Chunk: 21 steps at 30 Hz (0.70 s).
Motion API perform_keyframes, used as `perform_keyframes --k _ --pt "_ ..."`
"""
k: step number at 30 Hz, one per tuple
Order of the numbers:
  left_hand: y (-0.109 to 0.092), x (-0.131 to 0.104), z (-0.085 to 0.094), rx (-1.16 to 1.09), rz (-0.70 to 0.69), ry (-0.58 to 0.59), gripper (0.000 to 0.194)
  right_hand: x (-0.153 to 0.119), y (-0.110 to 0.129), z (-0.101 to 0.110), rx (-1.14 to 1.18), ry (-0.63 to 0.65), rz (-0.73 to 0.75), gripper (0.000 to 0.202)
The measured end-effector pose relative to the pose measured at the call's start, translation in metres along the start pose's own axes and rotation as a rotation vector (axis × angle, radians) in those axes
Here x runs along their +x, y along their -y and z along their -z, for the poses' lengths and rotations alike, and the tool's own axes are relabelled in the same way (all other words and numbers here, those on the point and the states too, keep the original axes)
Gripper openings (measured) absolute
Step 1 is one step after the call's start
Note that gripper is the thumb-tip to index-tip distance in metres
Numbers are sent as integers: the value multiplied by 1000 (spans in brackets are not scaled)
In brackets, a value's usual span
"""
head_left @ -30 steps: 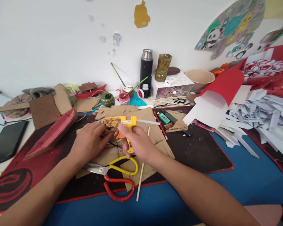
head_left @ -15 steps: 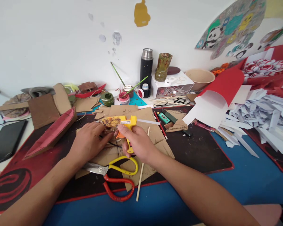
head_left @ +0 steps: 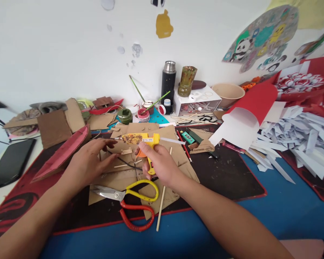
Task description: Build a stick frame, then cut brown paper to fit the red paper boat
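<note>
Glue gun (head_left: 136, 139) gripped in my right hand (head_left: 162, 163), and here's how the fingers sit: thumb laid along the yellow body, the others wrapped round the grip at the orange trigger (head_left: 142, 154). Over on my left hand (head_left: 88, 160), thumb and forefinger are parted and bent, with a gap I can see straight through; nothing shows pinched there, though the lower fingers are partly hidden. Now the line-up: the body lies nearly level, long axis running side to side, all of it beyond the scissors (head_left: 118, 195). The nozzle (head_left: 118, 138) aims left, right beside my left fingertips, so that hand is the nearer one to the tip, while my right owns the grip end. Out of the back pokes the clear glue stick (head_left: 174, 141), pointing right. Just beyond the scissors, short wooden sticks (head_left: 126, 151) lie between my hands on the cardboard (head_left: 184, 176), with a black cord (head_left: 125, 163) crossing beside them. Right of the scissors rests a pale rod (head_left: 161, 205); beyond and left leans the pink-lined cardboard boat (head_left: 62, 154). Farther beyond stand the green paint jar (head_left: 125, 117) and the pink one (head_left: 143, 116).
</note>
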<state>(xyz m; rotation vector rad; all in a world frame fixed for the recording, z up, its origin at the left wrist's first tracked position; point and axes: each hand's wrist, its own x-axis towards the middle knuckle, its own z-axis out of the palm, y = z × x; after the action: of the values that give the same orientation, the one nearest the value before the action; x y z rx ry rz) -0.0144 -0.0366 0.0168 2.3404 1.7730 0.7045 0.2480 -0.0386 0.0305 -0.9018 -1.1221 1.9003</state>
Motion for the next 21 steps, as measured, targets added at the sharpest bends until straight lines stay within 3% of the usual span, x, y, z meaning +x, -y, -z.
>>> perform_keyframes --k 5,21 --pt "6 -4 -1 10 15 60 35 0 -1 -1 -18 -12 -15 54" --pt "-6 14 -5 -42 73 238 19 4 -8 0 13 -20 31 52"
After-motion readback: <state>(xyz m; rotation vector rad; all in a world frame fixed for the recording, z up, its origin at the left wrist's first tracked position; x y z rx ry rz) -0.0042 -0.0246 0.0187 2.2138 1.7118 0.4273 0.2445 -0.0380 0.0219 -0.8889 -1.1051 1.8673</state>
